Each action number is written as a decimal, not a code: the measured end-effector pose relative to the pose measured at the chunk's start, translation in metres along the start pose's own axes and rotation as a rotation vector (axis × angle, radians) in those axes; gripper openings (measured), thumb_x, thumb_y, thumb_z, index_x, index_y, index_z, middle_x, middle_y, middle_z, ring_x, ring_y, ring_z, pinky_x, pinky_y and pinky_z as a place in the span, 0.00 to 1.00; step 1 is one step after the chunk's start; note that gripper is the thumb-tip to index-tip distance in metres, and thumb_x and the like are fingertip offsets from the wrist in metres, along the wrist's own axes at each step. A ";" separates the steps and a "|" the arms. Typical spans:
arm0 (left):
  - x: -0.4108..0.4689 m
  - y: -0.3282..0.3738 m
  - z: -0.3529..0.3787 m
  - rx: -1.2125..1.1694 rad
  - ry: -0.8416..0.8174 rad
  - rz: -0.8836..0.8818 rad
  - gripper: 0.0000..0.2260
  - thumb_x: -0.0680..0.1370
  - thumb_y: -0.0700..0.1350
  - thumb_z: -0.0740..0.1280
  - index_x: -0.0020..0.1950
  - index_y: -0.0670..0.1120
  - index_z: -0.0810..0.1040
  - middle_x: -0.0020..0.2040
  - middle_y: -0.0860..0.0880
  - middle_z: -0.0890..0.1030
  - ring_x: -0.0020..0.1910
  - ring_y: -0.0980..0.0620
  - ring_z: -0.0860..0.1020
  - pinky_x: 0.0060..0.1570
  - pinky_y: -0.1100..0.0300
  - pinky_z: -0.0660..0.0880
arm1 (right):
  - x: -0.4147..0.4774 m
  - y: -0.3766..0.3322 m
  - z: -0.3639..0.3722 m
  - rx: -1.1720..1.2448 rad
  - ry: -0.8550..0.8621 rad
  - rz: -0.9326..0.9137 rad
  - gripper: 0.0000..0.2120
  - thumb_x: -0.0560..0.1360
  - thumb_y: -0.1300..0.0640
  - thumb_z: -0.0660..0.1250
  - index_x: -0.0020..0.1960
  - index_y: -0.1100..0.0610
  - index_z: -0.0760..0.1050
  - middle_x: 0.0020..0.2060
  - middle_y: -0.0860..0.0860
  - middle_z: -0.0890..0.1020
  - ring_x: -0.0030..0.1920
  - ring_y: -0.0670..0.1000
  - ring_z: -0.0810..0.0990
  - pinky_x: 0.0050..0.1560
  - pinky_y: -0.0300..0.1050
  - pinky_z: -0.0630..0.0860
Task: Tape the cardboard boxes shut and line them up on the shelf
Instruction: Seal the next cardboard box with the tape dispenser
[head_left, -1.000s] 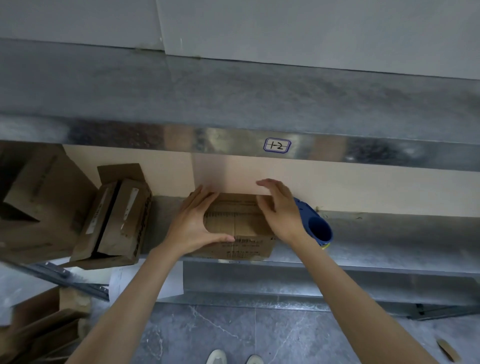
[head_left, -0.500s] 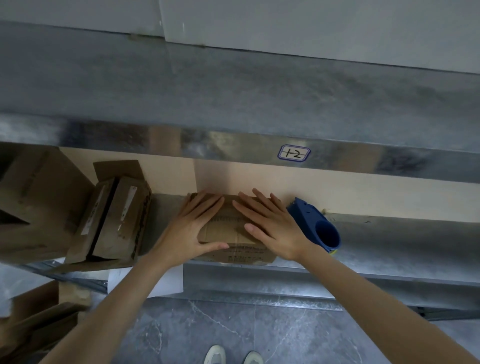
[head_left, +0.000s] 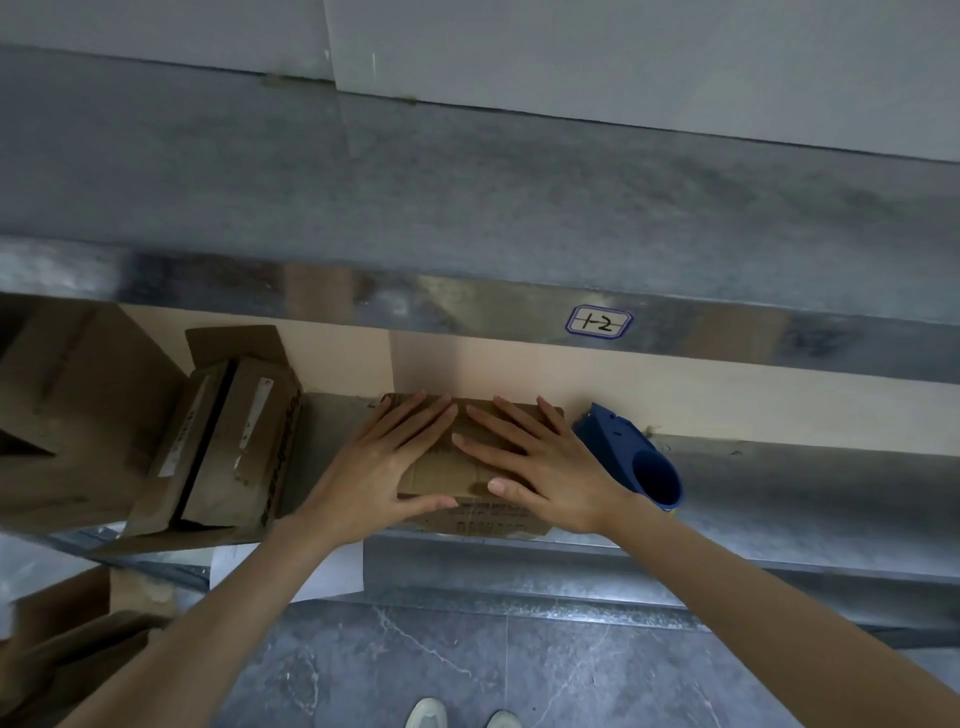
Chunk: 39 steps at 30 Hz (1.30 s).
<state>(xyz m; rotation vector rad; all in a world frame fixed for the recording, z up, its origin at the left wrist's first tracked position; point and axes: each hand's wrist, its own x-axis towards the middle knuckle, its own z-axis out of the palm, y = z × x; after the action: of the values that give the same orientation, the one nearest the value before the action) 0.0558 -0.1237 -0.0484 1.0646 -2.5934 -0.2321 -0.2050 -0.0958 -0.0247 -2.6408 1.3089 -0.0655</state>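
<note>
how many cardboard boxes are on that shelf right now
3. The small box lies under the left hand and right hand, both flat on it; the open-flapped box stands to its left; the large box is at the far left, cut off. More may be hidden.

Shelf's (head_left: 779, 467) wide open to the right. Blue tape dispenser (head_left: 631, 457) crowds the small box (head_left: 457, 473) there, and an open carton (head_left: 228, 441) blocks the left.

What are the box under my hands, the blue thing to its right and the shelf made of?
Box: brown cardboard, matte, printed text on its front face.
Blue thing: looks like moulded plastic, smooth and evenly coloured, with a hollow round opening.
Shelf: sheet metal, perhaps galvanised steel, dull grey with mottled sheen and blurry reflections.
</note>
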 end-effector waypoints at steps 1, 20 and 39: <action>0.000 0.000 0.000 0.007 -0.004 0.004 0.39 0.76 0.72 0.58 0.80 0.51 0.57 0.80 0.53 0.57 0.79 0.51 0.54 0.78 0.49 0.50 | 0.001 0.001 0.000 -0.004 -0.011 -0.007 0.24 0.81 0.37 0.41 0.77 0.35 0.46 0.79 0.41 0.45 0.78 0.48 0.39 0.75 0.58 0.34; 0.001 0.005 0.016 -0.355 0.220 -0.218 0.46 0.64 0.71 0.72 0.75 0.48 0.69 0.77 0.54 0.64 0.79 0.54 0.53 0.75 0.50 0.54 | 0.004 -0.002 0.013 0.121 0.238 0.181 0.31 0.80 0.35 0.37 0.79 0.47 0.53 0.79 0.43 0.51 0.78 0.45 0.40 0.77 0.52 0.39; 0.002 0.010 0.018 -0.627 0.255 -0.388 0.40 0.57 0.67 0.78 0.67 0.60 0.73 0.77 0.57 0.61 0.79 0.58 0.49 0.73 0.52 0.54 | 0.005 -0.010 0.033 0.861 0.636 0.456 0.22 0.77 0.47 0.66 0.70 0.45 0.69 0.75 0.40 0.60 0.77 0.42 0.49 0.70 0.36 0.54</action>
<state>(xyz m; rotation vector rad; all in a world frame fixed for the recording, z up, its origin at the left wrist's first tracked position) 0.0414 -0.1181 -0.0623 1.2288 -1.8673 -0.8688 -0.1900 -0.0884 -0.0554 -1.5910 1.5315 -1.1729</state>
